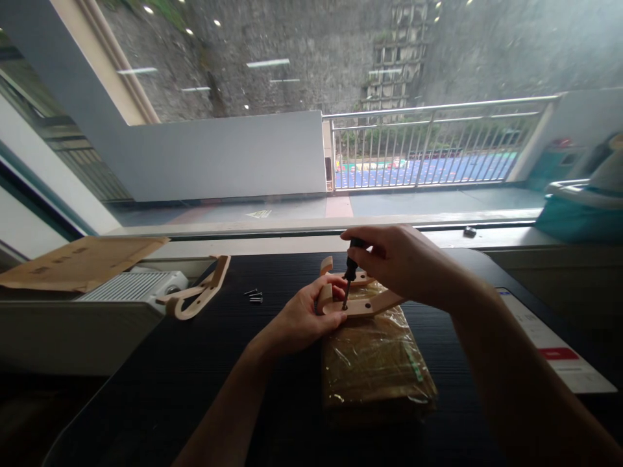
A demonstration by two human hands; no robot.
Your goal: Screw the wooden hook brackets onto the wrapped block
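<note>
My right hand [394, 259] is closed around the black handle of a screwdriver [351, 264], held nearly upright. The screwdriver's tip meets a dark hole near the curled end of a light wooden piece [359, 307]. Fingers of my left hand [311, 308] grip that same curved end and steady it. The wooden piece rests across a brown package wrapped in clear plastic [372, 363]. Just behind it lies a second part [361, 279] of pale wood, with a hooked end and dark holes. Whether a screw sits under the tip is too small to tell.
Several screws [256, 296] lie on the black table [292, 402], left of my hands. Another hooked wooden assembly [202, 292] is at the table's left edge, near a white radiator [131, 285] with brown paper [82, 259]. A printed sheet [549, 344] lies at right. A window stands behind.
</note>
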